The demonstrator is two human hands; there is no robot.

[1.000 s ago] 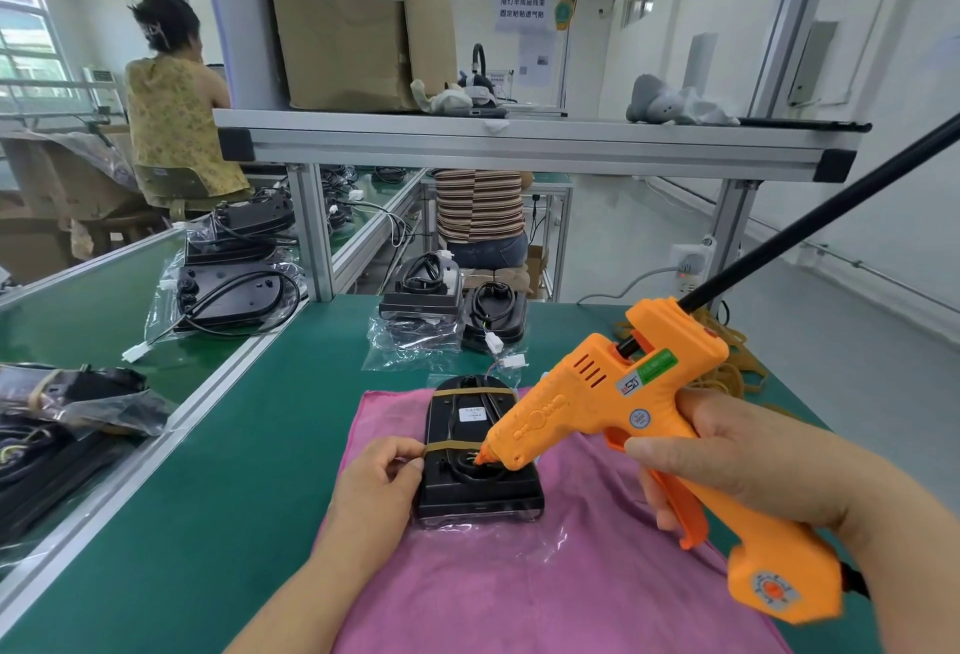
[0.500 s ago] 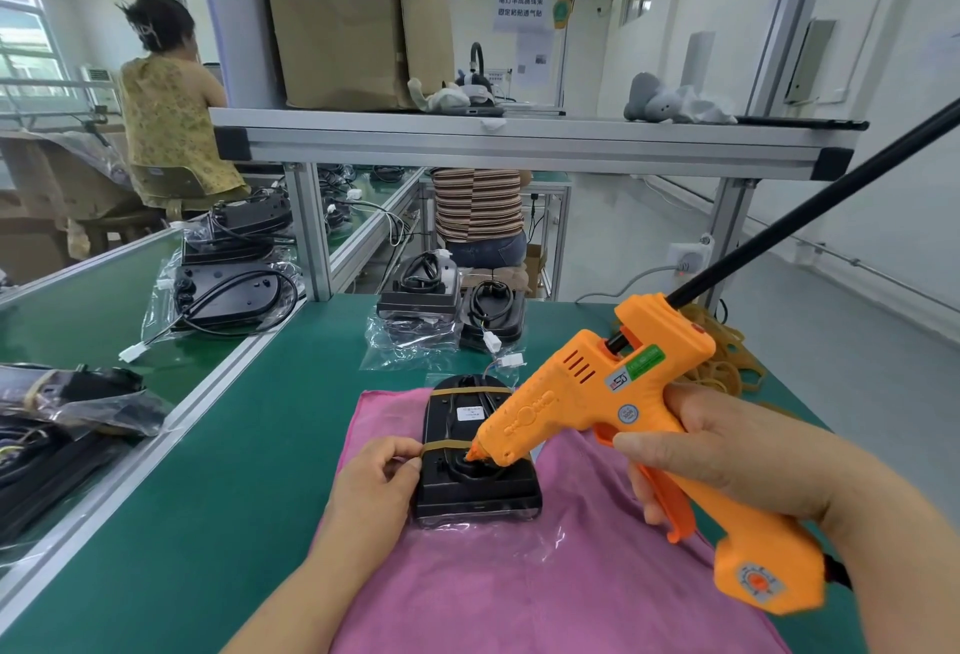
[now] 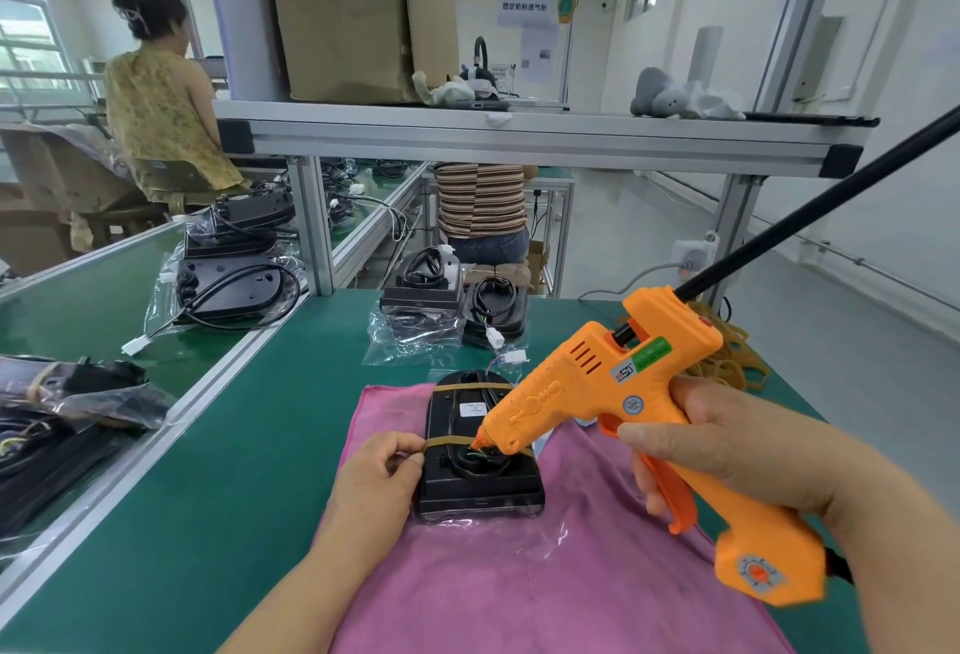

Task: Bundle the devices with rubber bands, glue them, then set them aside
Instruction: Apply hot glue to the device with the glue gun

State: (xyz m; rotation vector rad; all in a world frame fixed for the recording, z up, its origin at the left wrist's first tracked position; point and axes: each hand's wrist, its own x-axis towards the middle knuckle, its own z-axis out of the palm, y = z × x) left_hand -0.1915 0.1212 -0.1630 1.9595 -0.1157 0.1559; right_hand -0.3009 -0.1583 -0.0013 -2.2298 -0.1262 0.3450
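Note:
A black device (image 3: 480, 490) in a clear bag lies on a pink cloth (image 3: 545, 580), with two tan rubber bands (image 3: 449, 442) stretched across it and a coiled cable on top. My left hand (image 3: 382, 471) pinches the device's left edge at the nearer band. My right hand (image 3: 727, 451) grips an orange glue gun (image 3: 613, 393), fingers round the trigger. Its nozzle tip touches the device at the nearer band, just above the cable coil.
A heap of loose rubber bands (image 3: 727, 362) lies at the right. Bagged black devices (image 3: 447, 300) stand behind the cloth, others (image 3: 228, 284) on the left bench. A metal shelf (image 3: 519, 134) spans overhead. Two persons sit beyond.
The glue gun has moved slightly left and down, bringing its nozzle onto the device at the nearer rubber band. My left hand stays at the device's left edge.

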